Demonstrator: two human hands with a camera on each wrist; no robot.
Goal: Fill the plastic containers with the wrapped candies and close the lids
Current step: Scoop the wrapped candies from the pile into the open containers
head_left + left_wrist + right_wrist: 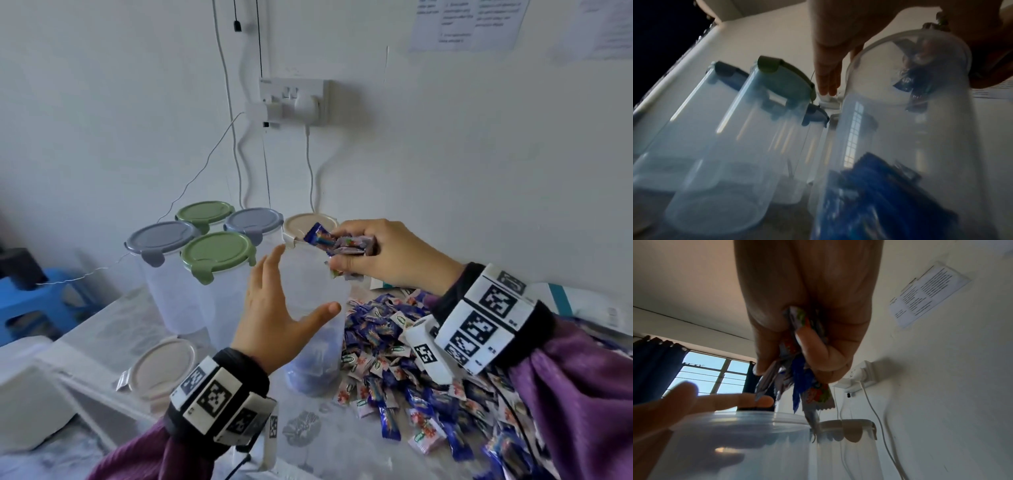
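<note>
A clear open container stands at the table's middle with blue wrapped candies in its bottom. My left hand rests against its side, fingers straight, thumb on the front wall. Just above its mouth, my right hand grips a bunch of wrapped candies. In the right wrist view the bunch hangs over the rim. In the left wrist view the left hand's fingers lie beside the container. A large candy pile lies to the right.
Several lidded containers stand behind and left: grey, green, beige. A loose beige lid lies front left beside a white box. Cables hang from a wall socket. A blue stool is far left.
</note>
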